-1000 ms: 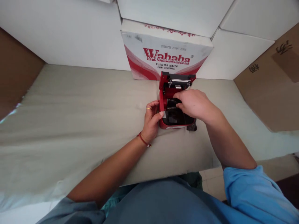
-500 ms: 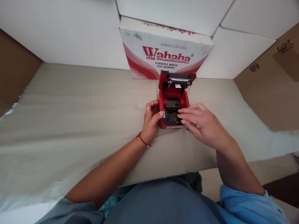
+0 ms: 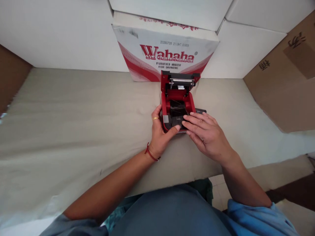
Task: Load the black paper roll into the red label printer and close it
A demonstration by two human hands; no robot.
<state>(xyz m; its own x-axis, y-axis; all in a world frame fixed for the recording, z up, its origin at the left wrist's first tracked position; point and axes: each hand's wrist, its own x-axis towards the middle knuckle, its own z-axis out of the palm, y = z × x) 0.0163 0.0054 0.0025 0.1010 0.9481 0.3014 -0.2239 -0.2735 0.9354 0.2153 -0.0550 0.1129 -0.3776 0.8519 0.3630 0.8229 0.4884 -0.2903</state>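
A red and black label printer (image 3: 165, 101) stands on the cloth-covered table with its lid (image 3: 180, 78) raised. Inside its bay lies a dark, shiny roll or film (image 3: 177, 107). My left hand (image 3: 159, 131) grips the printer's left front corner, fingers along the side and thumb over the black front part. My right hand (image 3: 205, 132) rests its outstretched fingertips on the right of that front part, covering some of it. Beyond these fingers a flat black object (image 3: 200, 110) sticks out to the printer's right; its kind is unclear.
Behind the printer leans a white and red Wahaha water carton (image 3: 169, 55), against white boxes or panels (image 3: 73, 36). A brown cardboard box (image 3: 285, 95) stands at the right, and brown cardboard (image 3: 12, 78) at the left. Greyish cloth (image 3: 73, 124) covers the table up to its near edge.
My left thumb has slid right along the printer's front. My right fingers have settled flatter on the front part. The black object beside the printer now shows. The view has shifted slightly.
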